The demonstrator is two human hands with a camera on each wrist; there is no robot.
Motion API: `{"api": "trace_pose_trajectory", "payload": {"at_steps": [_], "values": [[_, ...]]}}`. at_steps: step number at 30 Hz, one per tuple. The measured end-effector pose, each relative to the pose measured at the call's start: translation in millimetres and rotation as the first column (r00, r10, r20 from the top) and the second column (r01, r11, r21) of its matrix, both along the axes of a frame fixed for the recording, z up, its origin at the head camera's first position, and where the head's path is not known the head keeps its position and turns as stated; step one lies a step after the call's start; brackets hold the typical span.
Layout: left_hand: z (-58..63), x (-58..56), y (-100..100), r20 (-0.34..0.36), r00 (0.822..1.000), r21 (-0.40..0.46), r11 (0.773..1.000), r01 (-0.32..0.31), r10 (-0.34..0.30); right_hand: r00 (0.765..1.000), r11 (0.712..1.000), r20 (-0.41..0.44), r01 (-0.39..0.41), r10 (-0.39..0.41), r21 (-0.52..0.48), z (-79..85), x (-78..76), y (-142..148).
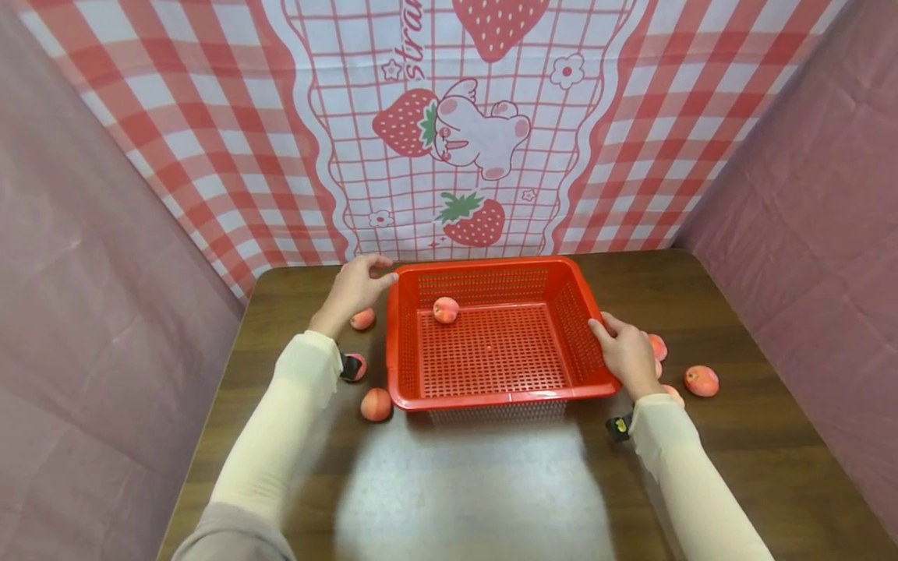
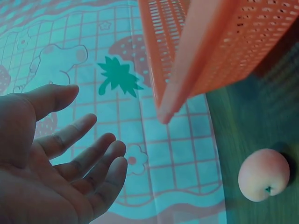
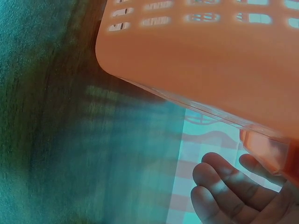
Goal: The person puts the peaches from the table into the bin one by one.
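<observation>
A red plastic basket (image 1: 449, 401) with perforated walls stands in the middle, one peach (image 1: 445, 310) inside near its back left. My right hand (image 1: 627, 354) grips the basket's right rim, thumb over the edge; in the right wrist view its other fingers (image 3: 233, 189) lie outside, below the rim. Near the back left corner is my left hand (image 1: 356, 287), fingers loosely bent. The left wrist view shows that palm empty, with a gap between its fingers (image 2: 105, 149) and the basket rim (image 2: 175, 100). A peach (image 2: 264, 175) lies below the basket in that view.
Left of the basket, peaches (image 1: 376, 404) lie on the wooden table (image 1: 295, 483). More peaches (image 1: 701, 381) are to the right, some partly hidden behind my right hand and wrist. A checked strawberry cloth (image 1: 484, 210) hangs behind; pink cloth (image 1: 105, 312) closes both sides.
</observation>
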State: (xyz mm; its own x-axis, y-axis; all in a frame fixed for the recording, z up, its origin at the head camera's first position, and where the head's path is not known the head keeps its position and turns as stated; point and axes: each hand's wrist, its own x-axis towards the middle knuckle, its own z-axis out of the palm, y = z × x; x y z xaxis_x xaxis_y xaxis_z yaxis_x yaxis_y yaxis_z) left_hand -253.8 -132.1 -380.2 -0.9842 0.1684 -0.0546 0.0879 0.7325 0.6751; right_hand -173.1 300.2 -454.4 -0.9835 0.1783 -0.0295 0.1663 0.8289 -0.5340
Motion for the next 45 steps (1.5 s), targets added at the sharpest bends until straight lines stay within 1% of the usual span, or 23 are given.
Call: {"api": "trace_pose_trajectory", "payload": {"at_steps": [4,7,13,21,24,28,31,34,38,45], "values": [[-4.3,0.2,-8.0,-0.025,1.000,-0.026,1.000,-0.014,0.013,1.000,1.000,-0.007,-0.003,0.003,0.001,-1.1,-0.2,-0.1],[-9.4,0.1,-13.2,-0.024,0.999,-0.050,0.998,-0.035,0.034,1.000,1.000,-0.013,-0.002,0.002,0.002,-1.8,0.1,-0.2],[-22.4,-0.5,-19.1,-0.002,0.998,-0.125,0.990,-0.062,0.063,1.000,1.000,-0.018,-0.001,0.001,0.002,-2.1,-0.3,0.0],[-38.7,-0.3,-24.0,-0.012,0.999,-0.213,0.976,-0.053,0.052,1.000,1.000,-0.005,0.005,-0.005,-0.007,0.1,0.6,-0.4],[-45.3,0.2,-26.7,0.004,0.999,-0.235,0.971,-0.042,0.045,1.000,1.000,-0.004,0.004,-0.004,-0.010,0.8,0.8,-0.8],[-56.1,0.2,-30.8,0.035,0.998,-0.256,0.966,-0.036,0.047,1.000,1.000,0.007,0.005,-0.005,-0.016,1.1,0.6,-0.9],[-64.0,0.0,-33.5,0.032,0.998,-0.260,0.965,-0.036,0.046,1.000,1.000,0.012,0.006,-0.006,-0.019,1.1,0.7,-0.8],[-70.3,0.9,-35.6,0.014,0.999,-0.262,0.964,-0.038,0.043,1.000,1.000,0.011,0.006,-0.006,-0.021,1.0,0.8,-0.9],[-75.7,2.8,-37.1,0.002,0.999,-0.253,0.966,-0.049,0.052,1.000,1.000,0.012,0.009,-0.008,-0.025,0.3,0.3,-1.3],[-80.4,2.3,-39.6,0.029,0.997,-0.252,0.966,-0.064,0.073,1.000,0.999,0.023,0.019,-0.018,-0.043,0.2,-0.1,-1.3]]}}
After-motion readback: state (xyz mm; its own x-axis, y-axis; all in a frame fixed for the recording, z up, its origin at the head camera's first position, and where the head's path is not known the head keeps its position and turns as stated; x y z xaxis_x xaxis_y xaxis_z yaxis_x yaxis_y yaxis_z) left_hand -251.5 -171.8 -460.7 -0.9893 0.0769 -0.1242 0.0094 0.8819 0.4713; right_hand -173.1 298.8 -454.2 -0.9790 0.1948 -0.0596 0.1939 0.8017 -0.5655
